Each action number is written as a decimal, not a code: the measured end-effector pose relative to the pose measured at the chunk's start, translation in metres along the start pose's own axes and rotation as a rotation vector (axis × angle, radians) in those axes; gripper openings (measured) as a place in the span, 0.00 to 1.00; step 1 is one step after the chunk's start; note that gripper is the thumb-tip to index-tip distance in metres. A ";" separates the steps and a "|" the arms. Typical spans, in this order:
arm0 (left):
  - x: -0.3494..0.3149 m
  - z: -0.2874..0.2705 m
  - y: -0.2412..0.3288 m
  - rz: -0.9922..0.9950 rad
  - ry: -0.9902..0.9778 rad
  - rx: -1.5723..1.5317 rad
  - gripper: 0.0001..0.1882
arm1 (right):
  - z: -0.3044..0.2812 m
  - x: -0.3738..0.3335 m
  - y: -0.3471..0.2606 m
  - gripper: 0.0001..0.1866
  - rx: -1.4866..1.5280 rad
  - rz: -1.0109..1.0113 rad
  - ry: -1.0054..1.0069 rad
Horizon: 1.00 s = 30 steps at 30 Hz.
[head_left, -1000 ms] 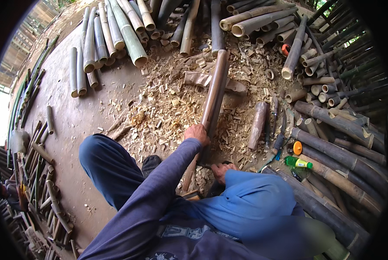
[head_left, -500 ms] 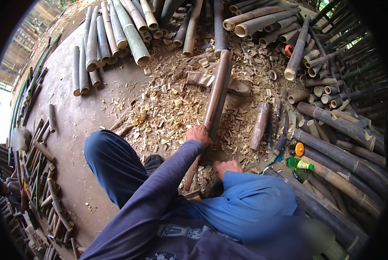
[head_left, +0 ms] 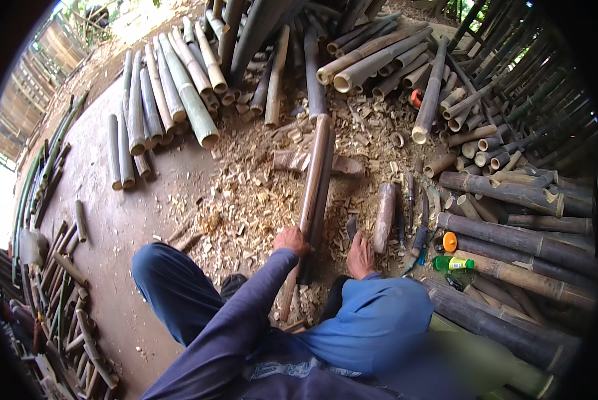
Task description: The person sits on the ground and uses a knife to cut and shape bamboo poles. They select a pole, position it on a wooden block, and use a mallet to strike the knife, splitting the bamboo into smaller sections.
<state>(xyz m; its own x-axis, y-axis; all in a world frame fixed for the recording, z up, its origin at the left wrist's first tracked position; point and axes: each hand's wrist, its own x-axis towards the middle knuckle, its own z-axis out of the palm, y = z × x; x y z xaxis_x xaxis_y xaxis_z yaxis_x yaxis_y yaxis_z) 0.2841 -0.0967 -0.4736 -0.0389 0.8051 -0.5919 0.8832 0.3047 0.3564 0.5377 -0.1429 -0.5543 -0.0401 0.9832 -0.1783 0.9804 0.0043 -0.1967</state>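
Note:
My left hand (head_left: 292, 241) is closed round the near part of a brown bamboo pole (head_left: 317, 167), which slants away from me between my knees. The pole's far part crosses a rough wooden block (head_left: 290, 161) lying among shavings. A darker side runs along its right. Below my left hand a narrow brown strip (head_left: 288, 298) points toward me. To the right of the pole, my right hand (head_left: 361, 257) is closed beside my bent knee. A short dark blade (head_left: 351, 229) sticks out past its fingers; the handle is hidden in the grip.
Wood chips (head_left: 245, 217) cover the ground ahead. A short log (head_left: 385, 219) lies right of my right hand, with long-handled tools (head_left: 419, 240) beyond. A green bottle (head_left: 453, 263) and an orange round object (head_left: 449, 241) lie near thick bamboo poles (head_left: 512, 233). More bamboo (head_left: 185, 87) is stacked ahead.
The view has shifted, so the scene sits lower. My right hand has moved forward and out from beside the knee, and the dark blade now shows. My left hand keeps its hold on the pole.

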 end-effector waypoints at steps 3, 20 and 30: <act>0.006 0.010 -0.004 0.033 0.042 -0.032 0.42 | 0.011 -0.009 0.009 0.36 -0.086 0.032 0.040; -0.056 -0.033 0.039 0.574 0.157 -0.443 0.33 | -0.011 -0.035 -0.072 0.18 1.254 -0.292 -0.256; -0.228 -0.191 0.090 1.728 -0.920 -1.257 0.20 | -0.050 -0.045 -0.030 0.19 1.198 0.679 0.685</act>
<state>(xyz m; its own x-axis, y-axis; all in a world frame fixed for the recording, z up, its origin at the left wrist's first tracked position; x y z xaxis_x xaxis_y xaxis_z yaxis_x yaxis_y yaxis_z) 0.2835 -0.1554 -0.1684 0.6215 0.3162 0.7168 -0.7810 0.1782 0.5985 0.5195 -0.1778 -0.4925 0.7585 0.6330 -0.1548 0.0376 -0.2797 -0.9594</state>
